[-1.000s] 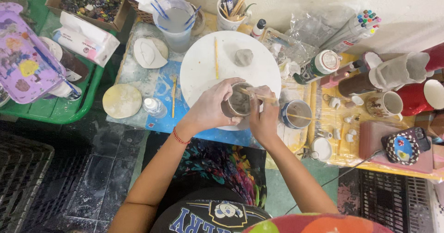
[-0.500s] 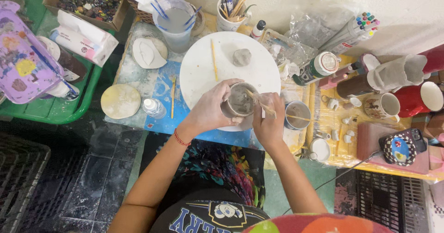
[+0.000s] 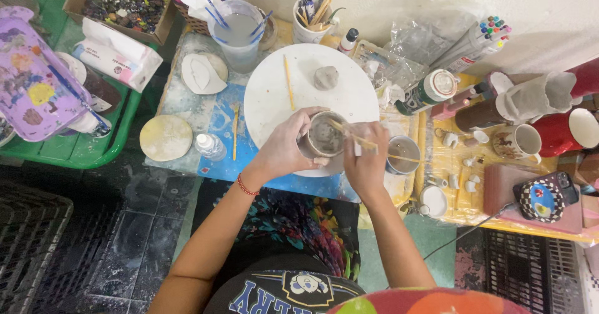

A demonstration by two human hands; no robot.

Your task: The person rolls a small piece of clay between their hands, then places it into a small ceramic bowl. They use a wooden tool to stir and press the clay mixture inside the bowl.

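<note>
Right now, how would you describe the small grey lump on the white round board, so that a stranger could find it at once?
Find the big white round board in the middle of the low table. On its far half, above the left hand that holds a clay cup, lies a small grey lump of clay. Unlike the thin wooden stick beside it, it is rounded, dull grey and shapeless.

Low table point(image 3: 215, 117), paint-stained blue and white top. Centre: round white board point(image 3: 268, 92). Near left: pale disc point(image 3: 165, 137), small clear bottle point(image 3: 209, 145). Far left: water cup point(image 3: 239, 34). Far centre: white brush pot point(image 3: 310, 27). Right: yellow-covered stretch point(image 3: 444, 155) with mugs point(image 3: 518, 140).
</note>
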